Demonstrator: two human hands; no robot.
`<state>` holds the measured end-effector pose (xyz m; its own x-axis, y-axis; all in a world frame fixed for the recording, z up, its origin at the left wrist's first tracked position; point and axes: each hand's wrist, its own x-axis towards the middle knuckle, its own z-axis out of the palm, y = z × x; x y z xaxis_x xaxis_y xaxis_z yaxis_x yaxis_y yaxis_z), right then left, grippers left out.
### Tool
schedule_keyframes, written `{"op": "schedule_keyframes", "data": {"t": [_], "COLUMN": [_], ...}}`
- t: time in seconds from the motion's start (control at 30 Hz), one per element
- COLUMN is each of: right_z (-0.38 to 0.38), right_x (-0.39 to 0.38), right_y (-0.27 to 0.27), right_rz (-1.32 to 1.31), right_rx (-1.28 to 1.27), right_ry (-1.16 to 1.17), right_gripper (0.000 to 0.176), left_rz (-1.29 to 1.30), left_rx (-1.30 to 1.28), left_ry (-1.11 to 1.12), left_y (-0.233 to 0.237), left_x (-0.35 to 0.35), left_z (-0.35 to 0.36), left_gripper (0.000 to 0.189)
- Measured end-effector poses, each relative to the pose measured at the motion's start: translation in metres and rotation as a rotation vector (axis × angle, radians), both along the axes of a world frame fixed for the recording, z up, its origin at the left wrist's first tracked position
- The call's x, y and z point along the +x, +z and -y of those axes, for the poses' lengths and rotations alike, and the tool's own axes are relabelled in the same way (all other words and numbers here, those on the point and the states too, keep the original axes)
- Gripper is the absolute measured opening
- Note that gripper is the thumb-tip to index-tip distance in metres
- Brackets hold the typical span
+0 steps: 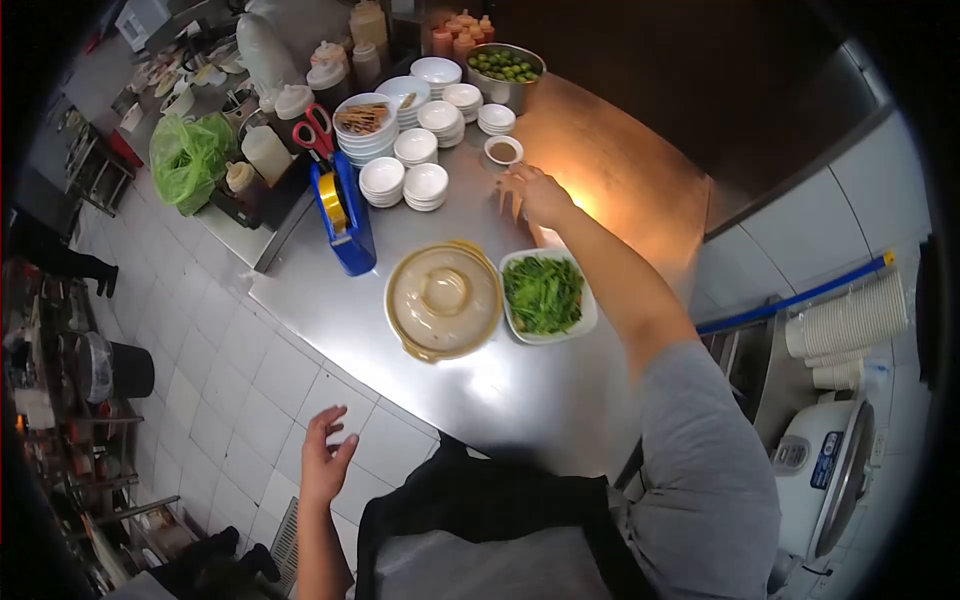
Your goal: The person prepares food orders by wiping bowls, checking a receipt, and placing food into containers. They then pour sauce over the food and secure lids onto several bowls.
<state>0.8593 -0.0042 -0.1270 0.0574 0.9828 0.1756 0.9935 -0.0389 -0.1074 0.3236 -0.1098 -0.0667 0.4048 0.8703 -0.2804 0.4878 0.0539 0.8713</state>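
Note:
My right hand (540, 196) reaches across the steel table, fingers stretched out, with the fingertips right at the near rim of a small white sauce dish (503, 151) of brown sauce. Below that forearm lies a square white bowl of cooked leafy greens (543, 293). Touching or close to its left side is a lidded clay pot (443, 300) with a beige, knobbed lid. My left hand (328, 455) hangs in the air over the floor in front of the table edge, fingers loosely bent and apart, holding nothing.
Stacks of small white dishes (426, 187) and a blue tape dispenser (341, 215) stand on the left of the table. Behind are a metal bowl of green citrus (505, 75), sauce bottles (463, 35) and red-handled scissors (314, 132). A rice cooker (822, 475) stands at right.

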Motion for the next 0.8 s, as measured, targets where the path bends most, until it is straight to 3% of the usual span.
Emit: {"op": "schedule_keyframes", "data": {"t": [0.03,0.17,0.2,0.3,0.43,0.53,0.6,0.67,0.77,0.8], "right_z": [-0.013,-0.026,-0.024,0.005,0.070,0.113,0.128,0.136,0.140,0.145], "right_x": [-0.006,-0.011,0.001,0.022,0.025,-0.001,-0.008,-0.010,-0.027,-0.032], "right_y": [-0.002,-0.008,-0.019,0.009,0.048,0.070,0.061,0.039,0.017,0.020], "right_rz": [0.041,0.077,0.048,-0.131,-0.890,-1.201,-1.121,-1.094,-0.928,-0.796], "right_rx": [-0.034,-0.128,-0.046,-0.101,0.203,0.439,0.482,0.476,0.490,0.507], "right_ry": [0.011,-0.153,-0.134,-0.171,-0.453,-0.474,-0.480,-0.505,-0.489,-0.442], "right_gripper": [0.047,0.022,0.009,0.012,0.014,0.015,0.015,0.015,0.027,0.042], "left_rz": [-0.005,0.015,0.038,0.096,0.239,0.301,0.371,0.503,0.643,0.682], "left_rx": [-0.021,-0.125,-0.153,-0.208,-0.367,-0.555,-0.679,-0.784,-0.885,-0.907], "left_ry": [0.012,-0.012,-0.037,-0.131,-0.192,-0.188,-0.167,-0.131,-0.119,-0.120], "left_y": [-0.006,-0.022,-0.024,-0.026,-0.045,-0.037,-0.044,-0.042,-0.041,-0.041], "left_x": [-0.006,-0.012,-0.006,0.024,0.063,0.097,0.113,0.123,0.126,0.125], "left_z": [-0.005,-0.024,-0.030,-0.051,-0.071,-0.075,-0.073,-0.071,-0.069,-0.070], "left_gripper": [0.043,0.043,0.043,0.040,0.044,0.054,0.068,0.068,0.067,0.067]}}
